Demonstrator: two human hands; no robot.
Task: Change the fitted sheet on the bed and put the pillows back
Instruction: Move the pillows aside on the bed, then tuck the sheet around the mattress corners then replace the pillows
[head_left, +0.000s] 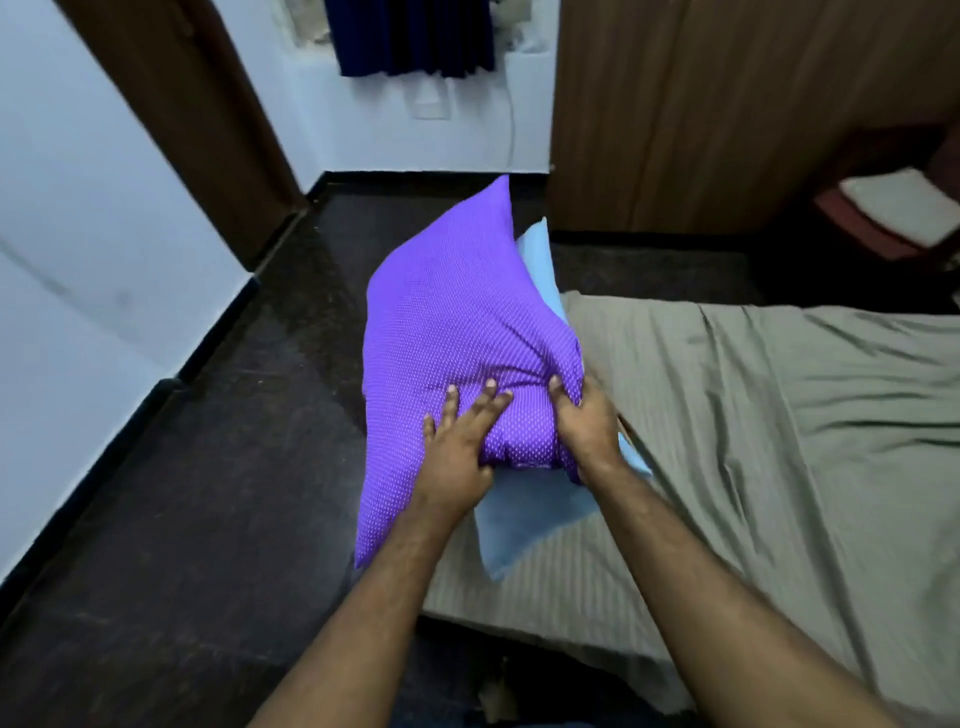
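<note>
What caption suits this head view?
Both hands, left hand and right hand, hold a purple pillow over a blue pillow.

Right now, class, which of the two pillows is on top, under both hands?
The purple dotted pillow. The left hand presses it and the right hand grips it; the light blue pillow lies beneath.

Two pillows are showing: one purple dotted pillow (457, 332) and one light blue pillow (524, 525) lying under it. Two hands are reaching in, the left hand (457, 457) and the right hand (587, 426). One olive sheet (779, 415) is covering one bed.
</note>
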